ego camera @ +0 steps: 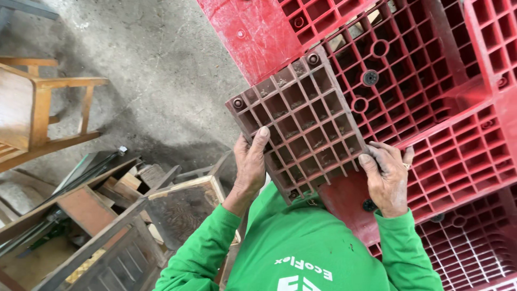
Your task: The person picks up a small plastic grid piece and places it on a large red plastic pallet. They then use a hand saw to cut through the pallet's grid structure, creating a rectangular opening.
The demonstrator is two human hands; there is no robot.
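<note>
At the far left stands one wooden chair (37, 108) on the grey concrete floor (161, 64), and below it lies a heap of wooden frames and offcuts (97, 215), too jumbled to count. In the middle, the left hand (250, 167) clasps the lower left edge of one brown gridded plastic panel (299, 121), thumb laid up over the ribs and fingers hidden behind it. The right hand (386, 180) grips the panel's lower right corner, fingers curled over the edge, a ring on one of them. The panel is held tilted above the person's green-sleeved chest, its upper right edge touching the big red plastic pallet (431, 97) that fills the right side; only one pallet shows, with several ribbed sections. Judging by the pose, the step in hand is fitting or aligning the brown piece against the red grid. The next move seems to call for both hands to keep firm hold and line up the panel's corner bosses with the round holes in the pallet
</note>
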